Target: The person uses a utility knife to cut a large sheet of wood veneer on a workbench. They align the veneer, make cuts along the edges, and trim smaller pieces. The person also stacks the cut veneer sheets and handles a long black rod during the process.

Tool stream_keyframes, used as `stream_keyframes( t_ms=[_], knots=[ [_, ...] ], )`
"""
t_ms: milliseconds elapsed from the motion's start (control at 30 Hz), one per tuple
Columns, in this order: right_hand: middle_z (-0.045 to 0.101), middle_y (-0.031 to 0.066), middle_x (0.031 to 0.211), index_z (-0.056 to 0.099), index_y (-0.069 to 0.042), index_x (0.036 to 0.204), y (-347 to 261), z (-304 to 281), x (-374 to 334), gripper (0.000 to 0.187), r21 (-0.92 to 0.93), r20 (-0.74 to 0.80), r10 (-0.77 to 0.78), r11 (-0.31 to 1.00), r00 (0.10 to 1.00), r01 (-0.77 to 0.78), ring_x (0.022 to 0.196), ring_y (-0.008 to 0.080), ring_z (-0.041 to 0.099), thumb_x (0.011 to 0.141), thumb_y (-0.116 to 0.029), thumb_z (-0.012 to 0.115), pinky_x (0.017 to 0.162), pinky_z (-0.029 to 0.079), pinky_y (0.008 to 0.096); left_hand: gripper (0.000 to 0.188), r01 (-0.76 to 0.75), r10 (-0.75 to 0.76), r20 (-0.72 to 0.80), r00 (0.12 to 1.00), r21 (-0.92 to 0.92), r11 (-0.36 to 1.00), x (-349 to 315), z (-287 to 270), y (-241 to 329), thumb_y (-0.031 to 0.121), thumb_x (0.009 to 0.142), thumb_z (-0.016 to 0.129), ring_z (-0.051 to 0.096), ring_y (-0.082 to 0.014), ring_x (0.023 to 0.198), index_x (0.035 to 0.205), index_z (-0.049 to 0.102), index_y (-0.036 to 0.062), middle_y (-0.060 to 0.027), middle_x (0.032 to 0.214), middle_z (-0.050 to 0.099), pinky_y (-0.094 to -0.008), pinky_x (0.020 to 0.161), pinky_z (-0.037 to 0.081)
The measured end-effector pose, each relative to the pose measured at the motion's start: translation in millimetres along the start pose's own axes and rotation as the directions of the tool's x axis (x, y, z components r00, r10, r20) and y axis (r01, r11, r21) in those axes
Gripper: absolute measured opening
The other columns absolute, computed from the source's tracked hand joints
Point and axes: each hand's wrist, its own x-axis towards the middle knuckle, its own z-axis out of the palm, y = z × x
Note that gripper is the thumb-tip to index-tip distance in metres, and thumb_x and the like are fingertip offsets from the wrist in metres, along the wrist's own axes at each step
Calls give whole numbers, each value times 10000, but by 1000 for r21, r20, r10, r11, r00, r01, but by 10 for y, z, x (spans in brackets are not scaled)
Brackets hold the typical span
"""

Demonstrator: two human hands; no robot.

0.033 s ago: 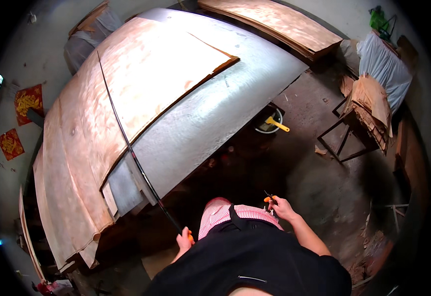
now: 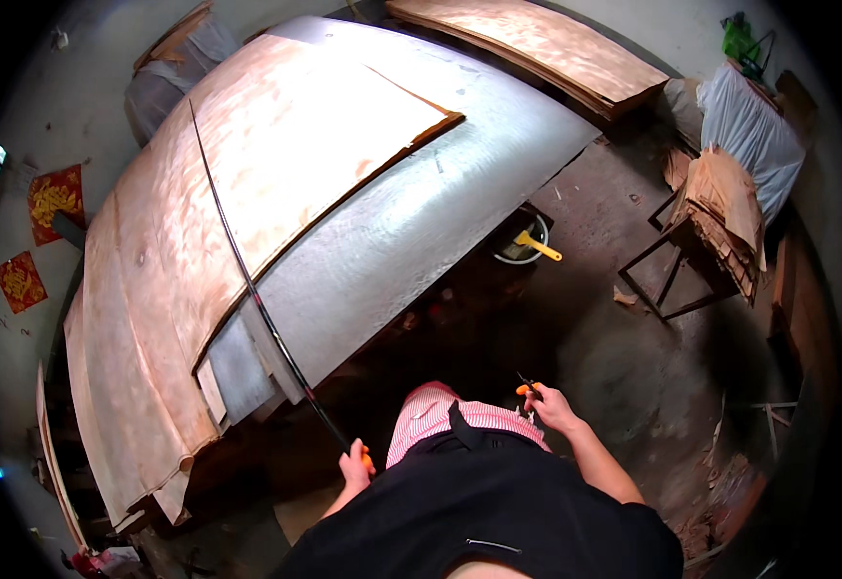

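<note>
Holds a slim, tapering black rod (image 2: 296, 369) by its thicker end in the left hand (image 2: 352, 473) near 7 o'clock, fingers clamped round it beside something orange; cannot tell whether joined to the rod or separate. Grips an orange-handled tool (image 2: 525, 390) with a thin dark tip in the right hand (image 2: 554, 410) between 4 and 5 o'clock, fingers curled closed on the handle; cannot name the exact kind. Seems, by judgement, to be steering the rod at this step, aimed from the fist toward 11 o'clock across the grey metal sheet (image 2: 392, 261) and the veneer sheets (image 2: 276, 164); cannot tell touching from hovering. Probably calls for a light, level next move, to keep from snagging the raised veneer edges. Should also mind the bucket (image 2: 545, 230) with a yellow-handled scraper or brush (image 2: 546, 252) at 2 o'clock, beside the metal sheet's edge. Farther off, shows a ragged veneer stack (image 2: 730, 198) on a dark stand (image 2: 654, 297) near 3 o'clock, white plastic sheeting (image 2: 744, 125) at 2, a broad board stack (image 2: 537, 43) at 1.
</note>
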Motion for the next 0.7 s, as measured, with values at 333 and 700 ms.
stream_keyframes(
  t_ms=[333,700],
  knots=[
    [606,68,730,561,-53,945,-227,-1141,1085,210,-62,7,-89,994,996,89,701,204,597,769,-58,447,659,454,295,272,-70,90,97,991,-192,979,937,1978,1039,307,809,548,385,-106,367,715,468,64,-4,484,391,-233,339,308],
    [582,-7,659,576,-34,1003,-92,-3152,1830,213,16,-153,2,1000,988,0,553,44,438,877,-154,453,531,367,212,242,10,110,257,960,-426,905,1155,4961,2360,212,816,546,494,-119,513,970,452,51,-98,712,581,-234,479,431]
  ],
)
